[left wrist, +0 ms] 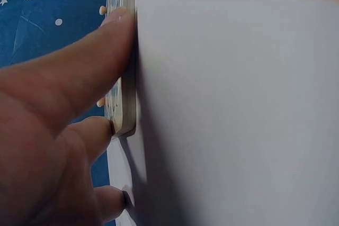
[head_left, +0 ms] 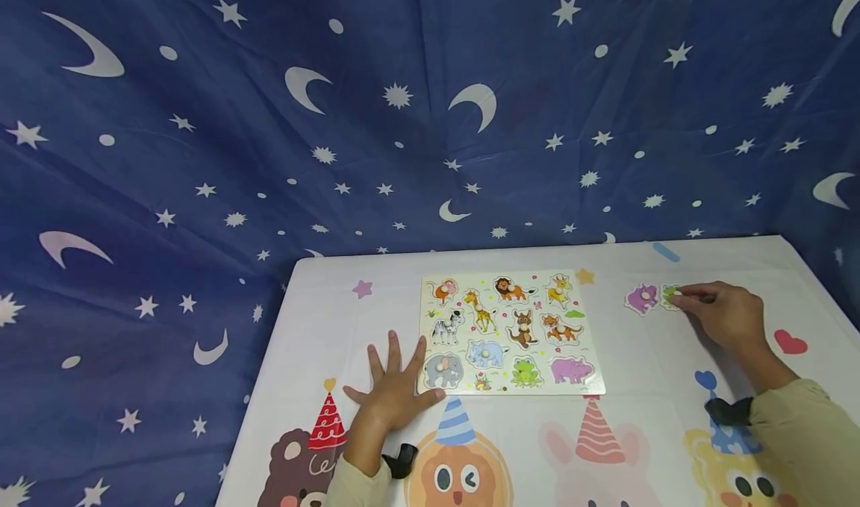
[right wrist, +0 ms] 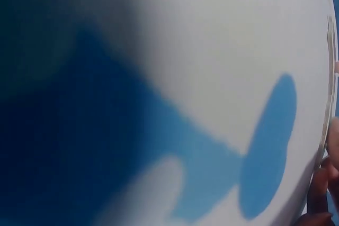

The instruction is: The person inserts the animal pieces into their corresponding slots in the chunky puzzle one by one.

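Observation:
An animal puzzle board (head_left: pixel 537 346) lies flat on the table, its pieces bearing small round knobs. With fingers spread wide, my left hand (head_left: pixel 392 391) rests at the board's lower left corner. In the left wrist view, its thumb (left wrist: pixel 114 41) touches the board's side edge (left wrist: pixel 128 99). Off to the right of the board, my right hand (head_left: pixel 725 313) pinches a green frog puzzle piece (head_left: pixel 668 296), which its fingertips partly cover. Just left of that lies a purple hippo puzzle piece (head_left: pixel 641 299). The right wrist view shows only part of the fingers (right wrist: pixel 318 189) at its edge.
A white tablecloth (head_left: pixel 322 328) with printed party animals, stars and a heart covers the table. Behind it and to the left hangs a dark blue curtain (head_left: pixel 376 148) with moons and stars. The table's back edge runs beyond the board.

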Demonstrator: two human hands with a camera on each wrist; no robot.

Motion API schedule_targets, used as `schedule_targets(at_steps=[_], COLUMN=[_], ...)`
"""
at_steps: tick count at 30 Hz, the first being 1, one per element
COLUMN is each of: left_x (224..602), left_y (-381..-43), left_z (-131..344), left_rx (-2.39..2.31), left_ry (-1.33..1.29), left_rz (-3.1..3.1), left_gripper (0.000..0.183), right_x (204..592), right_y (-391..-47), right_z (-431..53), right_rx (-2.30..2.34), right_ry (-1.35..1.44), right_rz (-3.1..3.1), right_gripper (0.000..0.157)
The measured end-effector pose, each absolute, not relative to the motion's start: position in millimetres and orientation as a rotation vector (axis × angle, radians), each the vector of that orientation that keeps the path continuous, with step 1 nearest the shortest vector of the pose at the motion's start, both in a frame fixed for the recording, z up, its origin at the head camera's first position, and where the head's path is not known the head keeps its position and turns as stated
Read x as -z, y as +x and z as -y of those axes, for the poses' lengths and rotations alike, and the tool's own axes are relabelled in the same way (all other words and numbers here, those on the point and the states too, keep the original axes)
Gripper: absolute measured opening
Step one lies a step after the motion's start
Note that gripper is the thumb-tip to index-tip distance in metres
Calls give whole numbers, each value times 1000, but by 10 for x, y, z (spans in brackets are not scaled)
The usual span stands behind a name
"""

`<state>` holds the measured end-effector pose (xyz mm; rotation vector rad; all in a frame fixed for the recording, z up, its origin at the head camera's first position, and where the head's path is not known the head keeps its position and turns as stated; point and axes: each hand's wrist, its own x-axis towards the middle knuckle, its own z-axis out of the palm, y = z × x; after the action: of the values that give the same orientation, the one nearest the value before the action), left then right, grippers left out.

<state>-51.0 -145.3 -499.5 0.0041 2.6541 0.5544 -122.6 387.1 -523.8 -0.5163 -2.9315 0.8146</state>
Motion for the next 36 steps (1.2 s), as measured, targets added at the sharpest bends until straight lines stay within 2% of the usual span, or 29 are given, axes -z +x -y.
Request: schedule_targets(at_steps=[9, 16, 23, 31, 36], left_x=[4987, 4973, 4969, 4983, 4991], left_y=[-514, -498, -498, -512, -509], left_z=[1461, 1471, 1458, 1456, 1453], left_rx=[-555, -523, -527, -510, -512], left_ry=[9, 9, 16, 8, 7], left_rz=[-2659, -2677, -2670, -2666, -2661], left_gripper=[94, 94, 94, 94, 94], right_x=[5216, 5231, 5210, 5108, 5051], right_y=[-1236, -1144, -1011, -901, -847], right_z=[-3819, -3779, -3700, -3435, -3226], right_rx=[-848, -755, -732, -756, -753], right_ry=[-607, -408, -263, -117, 74], right_rz=[2937, 2990, 3025, 2972, 2881], right_gripper=[44, 35, 34, 29, 22])
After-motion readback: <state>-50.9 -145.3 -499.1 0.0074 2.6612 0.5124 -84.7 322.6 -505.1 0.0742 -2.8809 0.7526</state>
